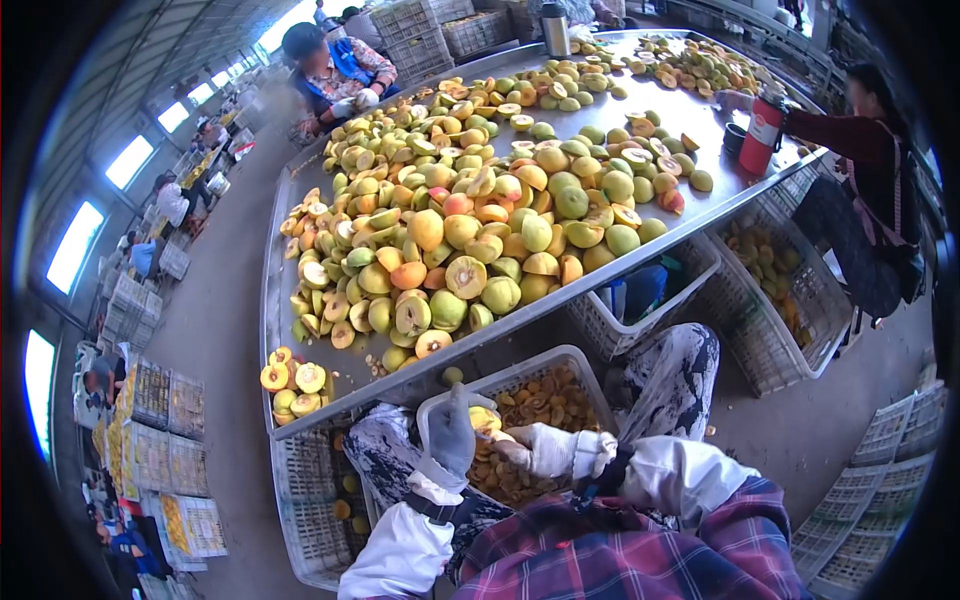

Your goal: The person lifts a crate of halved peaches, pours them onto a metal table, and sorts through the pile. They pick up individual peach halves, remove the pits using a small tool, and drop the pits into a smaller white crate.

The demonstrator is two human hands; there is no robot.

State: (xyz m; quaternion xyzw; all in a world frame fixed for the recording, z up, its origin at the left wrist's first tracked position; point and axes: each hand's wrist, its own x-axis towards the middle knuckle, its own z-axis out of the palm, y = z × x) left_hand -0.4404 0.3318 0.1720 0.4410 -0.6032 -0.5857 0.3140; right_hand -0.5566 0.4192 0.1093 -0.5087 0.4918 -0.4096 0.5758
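Observation:
My left hand (453,440), in a grey glove, is closed round a yellow peach piece (485,419) above a white plastic crate (588,372) between my knees. Close beside it, my right hand (550,451), in a white glove with bare-looking fingertips, is pinched against the fruit. What those fingers grip is too small to make out. Many orange-brown cut pieces (545,400) lie in the crate below. A small round green fruit (452,376) shows just beyond my left hand, by the table's edge.
A metal table (375,352) carries a large heap of halved peaches (440,230). A red flask (762,135) and a steel flask (555,30) stand on it. Co-workers sit at the far left and right sides. More crates (300,500) flank my legs.

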